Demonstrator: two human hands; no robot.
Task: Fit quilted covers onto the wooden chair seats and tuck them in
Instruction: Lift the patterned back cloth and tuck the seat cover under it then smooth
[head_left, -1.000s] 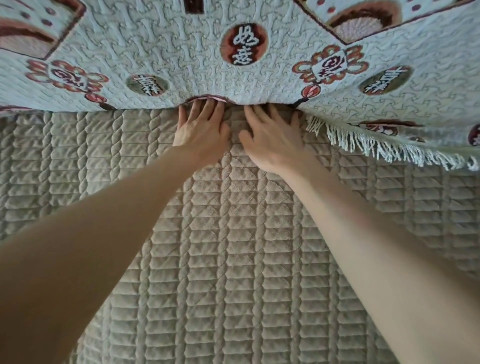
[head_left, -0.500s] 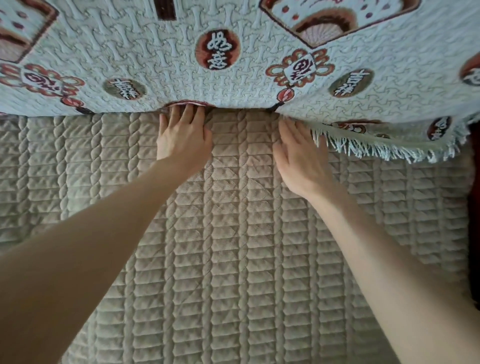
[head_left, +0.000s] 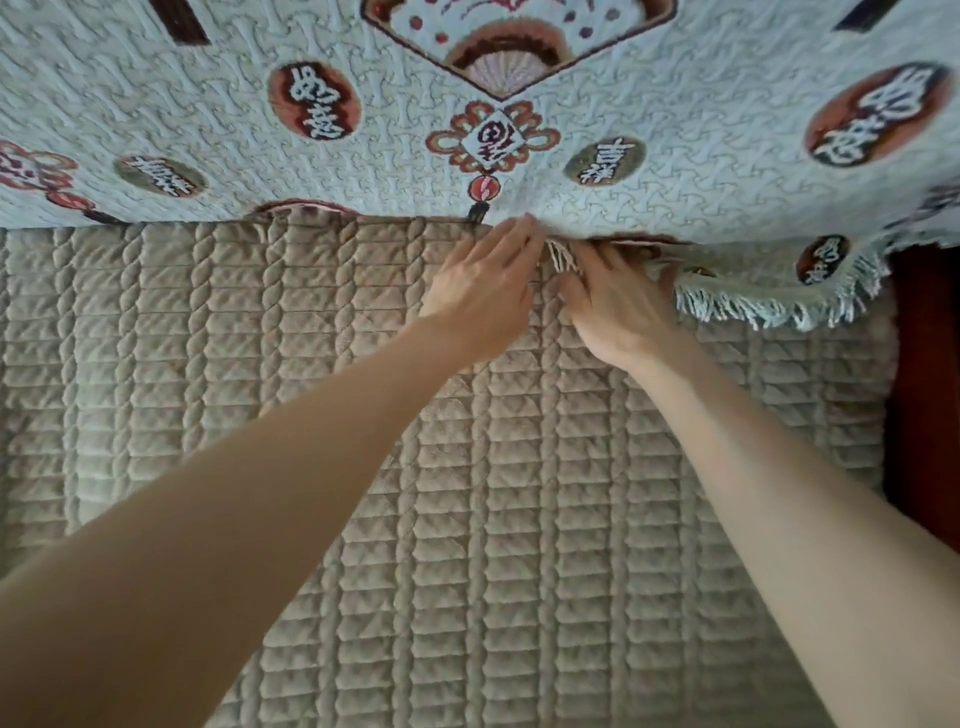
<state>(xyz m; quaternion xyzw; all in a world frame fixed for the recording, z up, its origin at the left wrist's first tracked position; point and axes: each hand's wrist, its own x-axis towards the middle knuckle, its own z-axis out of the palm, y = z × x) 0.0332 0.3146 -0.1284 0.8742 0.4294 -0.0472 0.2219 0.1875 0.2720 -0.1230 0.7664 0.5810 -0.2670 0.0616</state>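
The beige quilted cover (head_left: 467, 493) fills the lower two thirds of the frame. Both hands lie at its upper edge, right of centre, where a pale patterned throw (head_left: 649, 171) hangs over it. The left hand (head_left: 480, 296) rests flat, grip open; the right hand (head_left: 615, 306) pushes fingers under the throw's fringe (head_left: 753, 306), grip unclear.

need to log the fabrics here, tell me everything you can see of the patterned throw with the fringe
The patterned throw is pale blue-green woven cloth with a raised texture, bearing round medallions with characters, red knot motifs and a fan design. It hangs down over the back edge of the beige quilted cover. Its fringe lies loose at the right. The left hand and right hand press in at its lower edge.
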